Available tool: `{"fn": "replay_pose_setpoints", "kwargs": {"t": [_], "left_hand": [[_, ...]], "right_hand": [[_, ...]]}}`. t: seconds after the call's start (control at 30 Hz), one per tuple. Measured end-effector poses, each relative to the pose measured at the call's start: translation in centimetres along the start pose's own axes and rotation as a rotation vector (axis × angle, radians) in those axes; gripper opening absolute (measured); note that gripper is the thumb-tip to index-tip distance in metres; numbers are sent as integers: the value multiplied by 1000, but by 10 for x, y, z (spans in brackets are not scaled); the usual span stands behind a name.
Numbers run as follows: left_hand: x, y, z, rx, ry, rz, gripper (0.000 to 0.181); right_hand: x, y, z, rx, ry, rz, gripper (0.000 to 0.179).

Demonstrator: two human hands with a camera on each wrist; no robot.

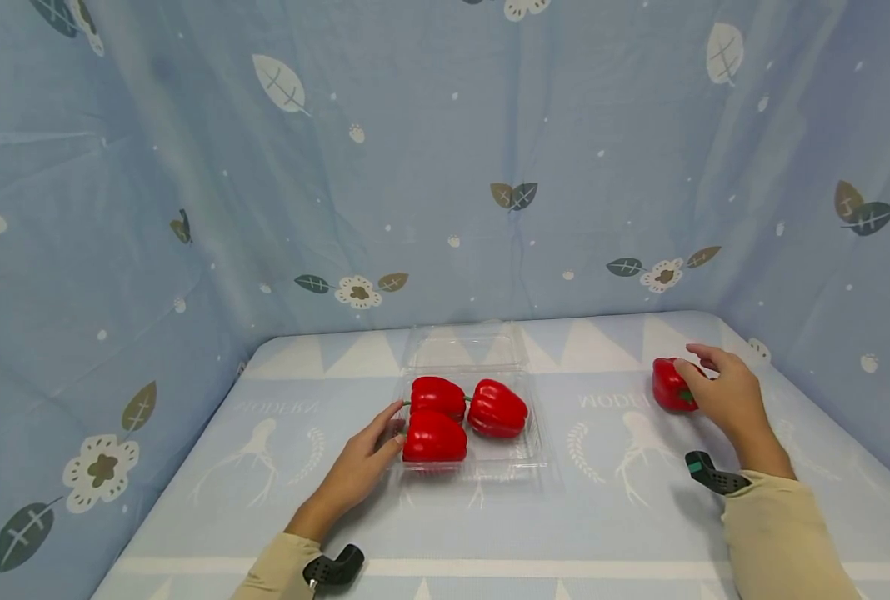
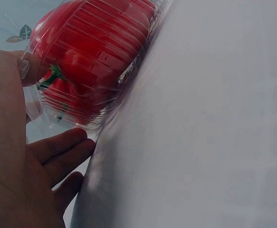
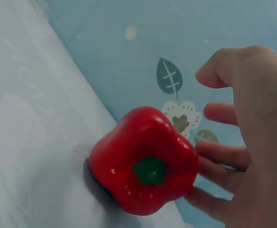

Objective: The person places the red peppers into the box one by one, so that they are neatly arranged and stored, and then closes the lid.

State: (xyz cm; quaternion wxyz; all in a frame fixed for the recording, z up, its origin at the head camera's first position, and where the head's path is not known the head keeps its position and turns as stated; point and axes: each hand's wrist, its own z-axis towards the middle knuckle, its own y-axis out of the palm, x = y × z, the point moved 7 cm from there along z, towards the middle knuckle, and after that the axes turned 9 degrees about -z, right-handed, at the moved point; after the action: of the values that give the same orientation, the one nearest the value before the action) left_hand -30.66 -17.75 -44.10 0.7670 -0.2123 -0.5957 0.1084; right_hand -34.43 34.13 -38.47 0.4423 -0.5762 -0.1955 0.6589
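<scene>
On the table stands a clear plastic clamshell box [image 1: 511, 450], its lid [image 1: 463, 346] folded back, with a rear-left red bell pepper [image 1: 437, 395], a front-left one [image 1: 433, 437] and a right one [image 1: 498, 408] in it. My left hand [image 1: 358, 467] holds the box at its left front corner; in the left wrist view, the thumb laps over the rim while the other fingers [image 2: 64, 147] stay outside along the wall. At the right, a single red bell pepper [image 3: 145, 164] lies on its side, green stem end showing. My right hand [image 1: 730, 400] is spread around it, thumb standing off.
The table [image 1: 535, 525] wears a pale printed cloth. A blue curtain [image 1: 445, 167] with leaf and flower prints hangs behind it and along both sides. The single pepper lies near the table's right edge, well apart from the box.
</scene>
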Motion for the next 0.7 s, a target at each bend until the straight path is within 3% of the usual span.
{"fn": "replay_pose_setpoints", "kwargs": {"t": [0.23, 0.7], "left_hand": [[0, 0, 0, -8, 7, -12, 56], [0, 0, 0, -6, -4, 2, 56]], "right_hand": [[8, 12, 0, -105, 66, 25, 72], [22, 18, 0, -145, 94, 71, 72]]}}
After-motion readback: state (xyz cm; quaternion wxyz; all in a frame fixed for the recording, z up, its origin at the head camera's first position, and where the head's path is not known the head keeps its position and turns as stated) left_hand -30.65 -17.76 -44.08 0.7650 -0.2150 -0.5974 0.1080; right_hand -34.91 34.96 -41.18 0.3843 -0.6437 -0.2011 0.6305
